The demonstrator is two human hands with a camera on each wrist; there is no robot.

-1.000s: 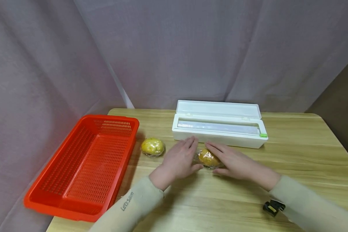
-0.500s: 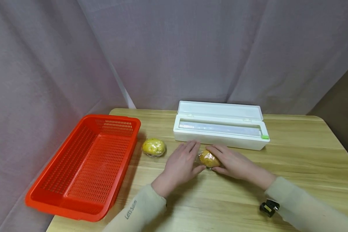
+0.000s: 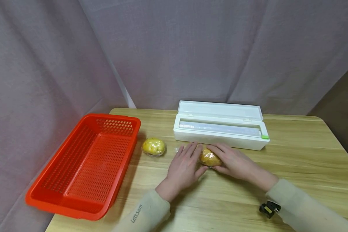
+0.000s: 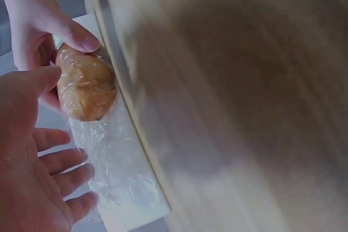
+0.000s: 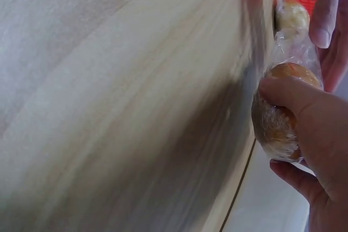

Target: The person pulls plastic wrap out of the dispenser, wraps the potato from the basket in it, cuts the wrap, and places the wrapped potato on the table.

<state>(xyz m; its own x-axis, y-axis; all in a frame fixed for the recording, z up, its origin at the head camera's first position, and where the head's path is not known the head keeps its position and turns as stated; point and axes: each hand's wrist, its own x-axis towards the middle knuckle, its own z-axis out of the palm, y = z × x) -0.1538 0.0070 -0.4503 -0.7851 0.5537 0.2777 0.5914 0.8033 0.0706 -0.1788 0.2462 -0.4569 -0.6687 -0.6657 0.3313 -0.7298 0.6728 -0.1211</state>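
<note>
A round golden-brown fruit (image 3: 210, 158) wrapped in cling film lies on the table between the two hands. My right hand (image 3: 235, 162) grips it from the right, its thumb (image 5: 283, 92) pressed on the film and the fingers on the far side. On the left, my left hand (image 3: 183, 167) has its fingers spread and nearly straight, its thumb close to the fruit. In the left wrist view, loose cling film (image 4: 111, 156) trails from the fruit past those fingertips. A yellow wrapped fruit (image 3: 153, 146) sits left of the hands.
Behind the hands stands a white cling film dispenser (image 3: 220, 138) with its lid raised and a film roll (image 3: 218, 128) inside. A red plastic basket (image 3: 123, 164) is at the left edge of the wooden table (image 3: 301, 154). Grey curtains (image 3: 174, 54) hang behind.
My left hand has shifted slightly right and nearer, its thumb closing toward the wrapped fruit. A bit of film now shows beyond its fingertips. My right hand keeps its grip.
</note>
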